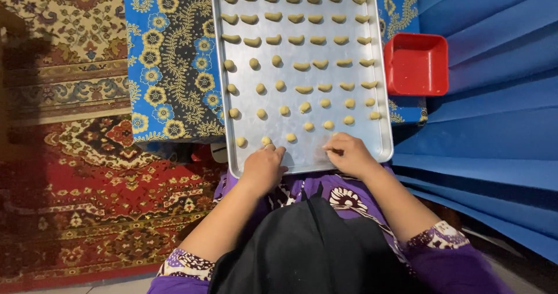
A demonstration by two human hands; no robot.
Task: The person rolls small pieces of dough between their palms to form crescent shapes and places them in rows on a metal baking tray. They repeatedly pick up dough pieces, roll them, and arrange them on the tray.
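A metal baking tray [383, 125] lies in front of me on a low table covered in a blue floral cloth [168, 67]. Rows of small pale dough pieces [296, 61] fill it, crescent-shaped at the far end and round lumps nearer me. My left hand [263, 167] rests on the tray's near edge, fingers curled beside a dough lump [266, 140]. My right hand [347, 153] lies on the tray's near right part with fingertips pinched together against the metal; whether a dough piece is under them is hidden.
A red square plastic container [416, 64] stands to the right of the tray. Blue pleated fabric [494, 125] fills the right side. A patterned red carpet [87, 189] covers the floor at left. My lap in purple and black clothing is below the tray.
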